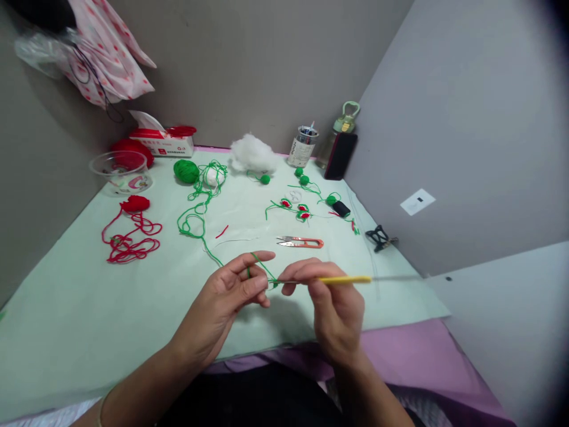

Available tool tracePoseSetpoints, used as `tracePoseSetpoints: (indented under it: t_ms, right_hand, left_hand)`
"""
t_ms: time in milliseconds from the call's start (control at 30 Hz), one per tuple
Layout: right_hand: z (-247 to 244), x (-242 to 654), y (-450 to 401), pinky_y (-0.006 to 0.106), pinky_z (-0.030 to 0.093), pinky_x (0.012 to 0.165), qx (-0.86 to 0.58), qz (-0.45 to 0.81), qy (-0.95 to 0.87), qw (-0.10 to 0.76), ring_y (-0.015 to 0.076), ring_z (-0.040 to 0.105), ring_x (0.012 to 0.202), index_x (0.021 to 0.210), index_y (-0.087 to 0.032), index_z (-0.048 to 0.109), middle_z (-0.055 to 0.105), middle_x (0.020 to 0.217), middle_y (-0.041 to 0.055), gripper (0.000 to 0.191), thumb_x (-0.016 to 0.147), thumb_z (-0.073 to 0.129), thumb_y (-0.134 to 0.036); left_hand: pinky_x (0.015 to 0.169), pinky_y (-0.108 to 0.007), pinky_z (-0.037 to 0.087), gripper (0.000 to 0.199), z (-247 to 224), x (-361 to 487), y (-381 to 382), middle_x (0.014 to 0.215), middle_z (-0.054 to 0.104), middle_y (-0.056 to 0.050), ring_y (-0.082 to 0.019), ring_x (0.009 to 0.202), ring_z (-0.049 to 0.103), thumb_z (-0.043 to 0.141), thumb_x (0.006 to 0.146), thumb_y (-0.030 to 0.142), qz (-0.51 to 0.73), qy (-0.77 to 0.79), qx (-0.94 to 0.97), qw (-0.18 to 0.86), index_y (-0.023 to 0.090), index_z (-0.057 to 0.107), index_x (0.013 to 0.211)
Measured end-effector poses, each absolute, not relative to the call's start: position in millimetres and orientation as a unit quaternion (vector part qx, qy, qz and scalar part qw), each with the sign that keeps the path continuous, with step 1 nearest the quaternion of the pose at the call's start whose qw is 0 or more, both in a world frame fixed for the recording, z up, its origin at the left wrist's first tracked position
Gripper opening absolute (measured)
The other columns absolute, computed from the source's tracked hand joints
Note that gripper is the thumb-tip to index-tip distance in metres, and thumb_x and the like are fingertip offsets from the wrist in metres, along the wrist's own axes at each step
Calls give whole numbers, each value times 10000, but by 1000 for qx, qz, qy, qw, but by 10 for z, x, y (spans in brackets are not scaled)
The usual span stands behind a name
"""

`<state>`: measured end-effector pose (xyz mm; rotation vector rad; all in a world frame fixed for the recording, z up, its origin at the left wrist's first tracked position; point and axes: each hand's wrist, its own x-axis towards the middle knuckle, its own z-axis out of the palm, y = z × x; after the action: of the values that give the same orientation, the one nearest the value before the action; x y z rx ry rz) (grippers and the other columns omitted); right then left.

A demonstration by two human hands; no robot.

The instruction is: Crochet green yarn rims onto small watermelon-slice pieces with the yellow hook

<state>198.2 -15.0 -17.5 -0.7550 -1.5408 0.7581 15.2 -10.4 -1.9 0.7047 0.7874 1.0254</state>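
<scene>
My right hand [335,299] grips a crochet hook [344,280] by its yellow handle, its metal shaft pointing left. At the hook's tip is a small piece of green crochet [274,283], partly hidden by my fingers. My left hand [237,284] pinches green yarn near that tip. A strand of green yarn [213,255] is wrapped about its fingers and runs back to a loose tangle on the table. Just beyond my hands lie orange-handled thread snips [302,242] and a short red yarn scrap [222,231].
A green yarn ball [186,171], red yarn [133,237] and a clear plastic tub [122,172] sit on the left. White stuffing [252,154], a can [303,146], a bottle [347,121] and a phone [341,156] stand at the back. Small red-and-green crochet pieces [303,212] lie right of centre.
</scene>
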Motion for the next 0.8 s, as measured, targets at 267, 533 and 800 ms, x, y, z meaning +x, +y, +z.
tracePoseSetpoints:
  t_ms: [267, 533, 800]
  right_hand:
    - [-254, 1940, -249, 316, 674, 799, -349, 103, -784, 502, 196, 771, 957, 1303, -328, 713, 777, 1103, 45, 349, 994, 648, -179]
    - [-216, 1922, -160, 280, 598, 589, -321, 384, -596, 628, 122, 683, 639, 1053, -257, 750, 718, 928, 29, 236, 1070, 517, -226]
    - [-309, 1882, -242, 321, 637, 784, -353, 28, -770, 530, 199, 731, 966, 1328, -310, 713, 745, 1105, 69, 423, 965, 662, -99]
  left_hand:
    - [670, -202, 520, 449, -98, 155, -74, 772, 632, 5, -86, 664, 563, 898, 803, 320, 411, 307, 228, 827, 191, 778, 1217]
    - [730, -200, 525, 321, -84, 133, -87, 768, 669, 40, -94, 698, 669, 889, 814, 260, 463, 360, 339, 735, 244, 813, 1124]
    - [737, -235, 530, 497, -75, 172, -115, 774, 685, 15, -113, 718, 643, 888, 811, 263, 438, 333, 295, 782, 218, 761, 1289]
